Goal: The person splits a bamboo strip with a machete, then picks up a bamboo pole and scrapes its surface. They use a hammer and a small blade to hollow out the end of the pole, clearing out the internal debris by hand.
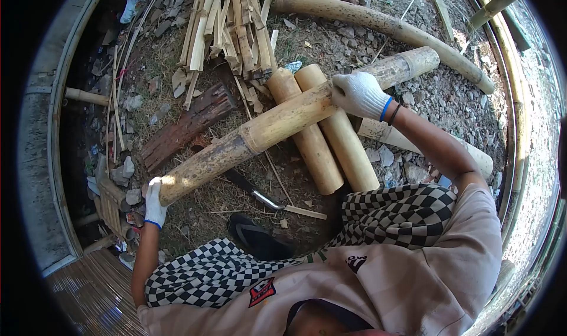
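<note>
Both hands wear white gloves and grip one long bamboo pole (283,120) that runs slantwise between them. The left hand (155,203) is wrapped around the pole's near, lower end, and the right hand (360,93) is closed over the top of the pole farther along, past its middle. Under the pole, between the two hands, two short cut bamboo sections (328,138) lie side by side and touching, the pole resting across their far ends. Just below the right hand's wrist a third, paler bamboo piece (407,142) lies on the ground, partly hidden by the forearm. Beyond the right hand one more long, spotted bamboo stem (384,26) lies on the gravel, well apart from the held pole. Beyond the pole's middle sits one heap of split bamboo strips (227,23), and near it, on the left hand's side, one dark block of wood (186,126). Beneath the pole, close to the person's knees, one knife (260,197) with a dark blade lies on the ground beside one dark sandal (254,238).
</note>
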Demonstrator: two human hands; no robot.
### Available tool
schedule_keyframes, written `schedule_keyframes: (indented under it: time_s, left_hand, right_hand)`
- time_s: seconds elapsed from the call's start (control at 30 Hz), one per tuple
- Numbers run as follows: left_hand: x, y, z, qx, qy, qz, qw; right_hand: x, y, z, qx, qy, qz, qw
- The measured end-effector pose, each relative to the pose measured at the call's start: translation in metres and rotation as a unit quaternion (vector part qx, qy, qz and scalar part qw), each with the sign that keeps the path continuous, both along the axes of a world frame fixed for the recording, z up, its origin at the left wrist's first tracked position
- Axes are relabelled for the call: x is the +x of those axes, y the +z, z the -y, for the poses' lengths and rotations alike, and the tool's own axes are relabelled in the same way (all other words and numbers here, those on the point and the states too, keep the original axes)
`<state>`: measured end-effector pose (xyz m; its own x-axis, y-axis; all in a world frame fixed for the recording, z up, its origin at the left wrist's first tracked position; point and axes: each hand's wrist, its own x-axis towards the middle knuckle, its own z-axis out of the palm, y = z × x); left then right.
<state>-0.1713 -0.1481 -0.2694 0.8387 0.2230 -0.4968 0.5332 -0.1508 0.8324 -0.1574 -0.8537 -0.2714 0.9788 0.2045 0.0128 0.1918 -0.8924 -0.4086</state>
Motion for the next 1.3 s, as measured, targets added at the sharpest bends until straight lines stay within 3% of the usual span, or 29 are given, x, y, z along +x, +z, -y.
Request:
schedule_keyframes:
  time_s: [0.13, 0.2, 0.27, 0.33, 0.37, 0.4, 0.47, 0.53, 0.63, 0.73, 0.83, 0.87, 0.93, 1.0, 1.07, 1.2, 1.3]
  left_hand:
    - [0.014, -0.001, 0.005, 0.028, 0.06, -0.072, 0.995]
    - [0.023, -0.001, -0.005, 0.007, 0.098, -0.119, 0.988]
    - [0.024, 0.014, -0.007, 0.041, 0.067, -0.147, 0.986]
    - [0.02, 0.028, -0.008, 0.039, 0.071, -0.161, 0.984]
    - [0.019, 0.035, -0.007, 0.051, 0.073, -0.158, 0.983]
    - [0.015, 0.039, -0.002, 0.061, 0.075, -0.157, 0.983]
    - [0.002, 0.056, 0.019, 0.079, 0.069, -0.16, 0.982]
    - [-0.012, 0.06, 0.023, 0.073, 0.069, -0.16, 0.982]
    - [-0.038, 0.06, 0.016, 0.052, 0.077, -0.154, 0.984]
    - [-0.07, 0.056, -0.009, 0.011, 0.121, -0.104, 0.987]
    - [-0.14, 0.07, -0.029, -0.067, 0.221, -0.016, 0.973]
    - [-0.176, 0.062, -0.048, -0.029, 0.24, 0.03, 0.97]
    - [-0.254, 0.044, -0.046, -0.093, 0.287, 0.14, 0.943]
    - [-0.314, 0.028, -0.026, -0.108, 0.344, 0.168, 0.918]
    - [-0.367, 0.005, 0.011, -0.1, 0.414, 0.122, 0.897]
    - [-0.424, -0.041, 0.09, -0.091, 0.48, -0.031, 0.872]
    - [-0.438, -0.068, 0.128, -0.091, 0.466, -0.116, 0.873]
  right_hand:
    - [0.004, -0.008, 0.004, 0.078, -0.009, 0.017, 0.997]
    - [0.012, 0.0, 0.002, 0.217, -0.034, -0.053, 0.974]
    - [0.019, 0.011, -0.009, 0.325, -0.037, -0.093, 0.94]
    - [0.024, 0.014, -0.016, 0.215, 0.012, -0.072, 0.974]
    - [0.024, 0.014, -0.016, 0.094, 0.066, 0.011, 0.993]
    - [0.023, 0.014, -0.012, -0.028, 0.116, 0.096, 0.988]
    - [0.026, -0.005, 0.013, -0.127, 0.165, 0.097, 0.973]
    - [0.028, -0.006, 0.021, -0.076, 0.172, 0.072, 0.979]
    - [0.026, -0.003, 0.012, -0.091, 0.148, 0.037, 0.984]
    - [0.037, 0.014, -0.011, -0.068, 0.192, 0.083, 0.975]
    - [0.066, 0.06, -0.055, -0.047, 0.251, 0.187, 0.949]
    - [0.079, 0.075, -0.073, -0.051, 0.268, 0.227, 0.935]
    - [0.105, 0.102, -0.117, -0.048, 0.304, 0.27, 0.912]
    - [0.133, 0.118, -0.169, -0.045, 0.345, 0.348, 0.87]
    - [0.163, 0.121, -0.232, -0.035, 0.388, 0.409, 0.826]
    - [0.181, 0.097, -0.364, 0.049, 0.479, 0.414, 0.773]
    - [0.164, 0.023, -0.442, 0.031, 0.482, 0.361, 0.797]
